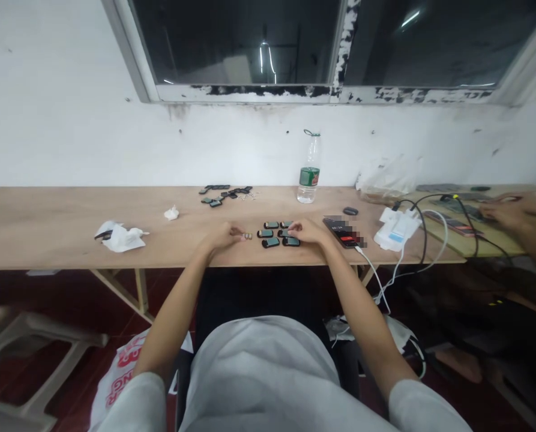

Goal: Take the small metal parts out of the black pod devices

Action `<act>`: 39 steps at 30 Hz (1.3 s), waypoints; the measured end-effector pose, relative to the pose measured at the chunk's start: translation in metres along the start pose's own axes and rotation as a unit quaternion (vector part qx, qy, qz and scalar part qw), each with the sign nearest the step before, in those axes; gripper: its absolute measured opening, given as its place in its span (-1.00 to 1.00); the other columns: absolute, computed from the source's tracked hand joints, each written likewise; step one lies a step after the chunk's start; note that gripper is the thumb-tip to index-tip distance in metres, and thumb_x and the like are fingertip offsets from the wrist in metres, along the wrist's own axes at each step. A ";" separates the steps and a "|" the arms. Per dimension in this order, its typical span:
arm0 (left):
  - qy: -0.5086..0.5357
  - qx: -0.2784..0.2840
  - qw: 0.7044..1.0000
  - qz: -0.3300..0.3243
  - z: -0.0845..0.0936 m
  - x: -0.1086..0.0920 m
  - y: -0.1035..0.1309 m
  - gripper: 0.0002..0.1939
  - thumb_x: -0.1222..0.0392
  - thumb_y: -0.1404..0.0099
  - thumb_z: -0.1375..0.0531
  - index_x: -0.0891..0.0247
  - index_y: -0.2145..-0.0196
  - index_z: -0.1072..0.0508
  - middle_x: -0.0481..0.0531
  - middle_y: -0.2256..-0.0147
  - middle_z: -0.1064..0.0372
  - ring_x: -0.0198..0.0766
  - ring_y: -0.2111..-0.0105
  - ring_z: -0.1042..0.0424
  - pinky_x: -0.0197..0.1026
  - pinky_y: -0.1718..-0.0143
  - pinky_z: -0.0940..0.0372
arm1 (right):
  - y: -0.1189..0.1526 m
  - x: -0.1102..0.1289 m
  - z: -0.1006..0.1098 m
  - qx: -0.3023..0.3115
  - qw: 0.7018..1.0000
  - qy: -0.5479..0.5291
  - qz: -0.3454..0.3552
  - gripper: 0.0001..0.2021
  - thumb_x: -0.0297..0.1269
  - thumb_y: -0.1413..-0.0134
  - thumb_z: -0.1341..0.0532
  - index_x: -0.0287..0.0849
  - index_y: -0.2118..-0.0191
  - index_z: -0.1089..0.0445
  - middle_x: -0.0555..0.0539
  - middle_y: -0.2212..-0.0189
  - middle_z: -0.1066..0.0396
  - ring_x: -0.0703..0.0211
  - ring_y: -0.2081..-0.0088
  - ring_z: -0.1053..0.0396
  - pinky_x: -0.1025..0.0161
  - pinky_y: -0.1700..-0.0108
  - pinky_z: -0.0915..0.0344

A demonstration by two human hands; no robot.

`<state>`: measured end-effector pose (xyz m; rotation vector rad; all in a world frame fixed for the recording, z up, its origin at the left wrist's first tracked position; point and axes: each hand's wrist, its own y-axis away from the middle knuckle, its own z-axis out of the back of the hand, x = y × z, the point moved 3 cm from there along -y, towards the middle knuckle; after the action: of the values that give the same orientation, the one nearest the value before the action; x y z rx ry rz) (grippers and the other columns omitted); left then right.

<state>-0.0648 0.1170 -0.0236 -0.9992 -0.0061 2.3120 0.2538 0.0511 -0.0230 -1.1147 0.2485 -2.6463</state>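
Several small black-rimmed parts with grey-green faces lie in two columns on the wooden table. My left hand is left of them, its fingers pinched on a small gold-coloured piece close to the tabletop. My right hand reaches over the right column. Its fingertips touch one of the black-rimmed parts, and whether they grip anything is hidden.
Farther back lies a loose pile of similar black parts. A water bottle stands near the wall. To the right are a phone and a white power strip with cables. Crumpled tissue lies left; another person's hands work far right.
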 end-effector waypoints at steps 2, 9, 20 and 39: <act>-0.008 -0.001 1.000 0.001 0.001 0.001 0.000 -0.56 -0.16 0.00 -0.38 0.23 0.28 -0.64 0.15 0.28 -0.59 -0.07 0.31 -0.52 -0.13 0.26 -0.37 | 0.000 -0.004 -0.001 -0.009 1.000 0.000 -0.009 -0.87 -0.26 -0.01 -0.36 -0.21 0.36 -0.60 -0.10 0.41 -0.59 0.11 0.40 -0.46 0.30 0.35 -0.30; -0.009 -0.032 0.999 0.005 0.006 -0.014 0.003 -0.56 -0.21 -0.07 -0.34 0.23 0.32 -0.60 0.13 0.31 -0.55 -0.08 0.34 -0.48 -0.15 0.29 -0.35 | 0.001 -0.010 0.001 -0.038 0.996 -0.079 -0.015 -0.79 -0.20 0.07 -0.40 -0.23 0.38 -0.47 -0.07 0.43 -0.53 0.17 0.39 -0.43 0.32 0.35 -0.31; -0.046 -0.065 0.985 -0.154 0.001 -0.106 0.022 -0.60 -0.09 -0.41 -0.12 0.23 0.01 -0.51 0.16 0.01 -0.41 -0.10 0.17 -0.45 -0.11 0.06 -0.34 | 0.016 0.037 0.015 -0.094 0.953 -0.289 0.004 -0.61 -0.06 0.06 -0.45 -0.24 0.21 -0.47 -0.14 0.33 -0.55 0.12 0.40 -0.53 0.25 0.32 -0.45; 0.083 -0.137 0.979 -0.124 -0.019 -0.132 0.028 -0.72 -0.03 -0.20 -0.37 0.23 0.26 -0.68 0.18 0.10 -0.57 0.08 0.07 -0.52 0.10 -0.08 -0.39 | 0.029 0.080 0.003 -0.034 0.940 -0.338 0.025 -0.63 -0.10 0.09 -0.49 -0.23 0.21 -0.53 -0.15 0.28 -0.58 0.08 0.38 -0.56 0.20 0.32 -0.52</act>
<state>0.0021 0.0188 0.0434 -1.2485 -0.3703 2.0286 0.2071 -0.0007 0.0254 -1.9146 0.2216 -2.0577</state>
